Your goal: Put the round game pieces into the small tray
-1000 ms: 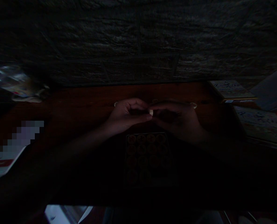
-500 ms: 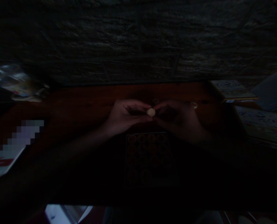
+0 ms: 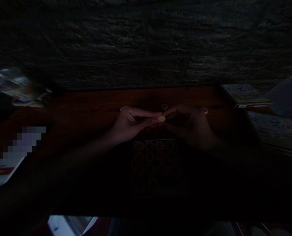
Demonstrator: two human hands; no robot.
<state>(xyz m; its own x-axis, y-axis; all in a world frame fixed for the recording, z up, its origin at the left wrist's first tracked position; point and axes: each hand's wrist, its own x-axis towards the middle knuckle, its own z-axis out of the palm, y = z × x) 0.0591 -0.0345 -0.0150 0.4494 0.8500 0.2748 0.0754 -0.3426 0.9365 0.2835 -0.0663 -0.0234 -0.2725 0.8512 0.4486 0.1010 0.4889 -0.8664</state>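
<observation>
In the dim light a pale round xiangqi piece (image 3: pixel 161 118) is held up between my two hands, its rim partly toward me. My left hand (image 3: pixel 132 123) pinches it between thumb and forefinger. On the other side, the fingertips of my right hand (image 3: pixel 188 123) are closed against the same piece. Below them lies a shallow box (image 3: pixel 174 188) with rows of round pieces (image 3: pixel 149 145), some marked in red; its near right part is too dark to read. Loose pieces rest behind the hands: one in the middle (image 3: pixel 164 107), one at the right (image 3: pixel 204 110).
The reddish wooden table (image 3: pixel 91 98) ends at a dark stone wall (image 3: pixel 126 39). Two flat printed boxes (image 3: pixel 246 93) lie at the right. A clear plastic bottle (image 3: pixel 20 88) is at the far left, above a pale, pixelated object (image 3: pixel 23 144). Something white (image 3: pixel 67 224) shows beyond the near edge.
The piece in my fingers has turned from showing its round face to showing more of its rim. Another pale piece edge now shows behind my left hand.
</observation>
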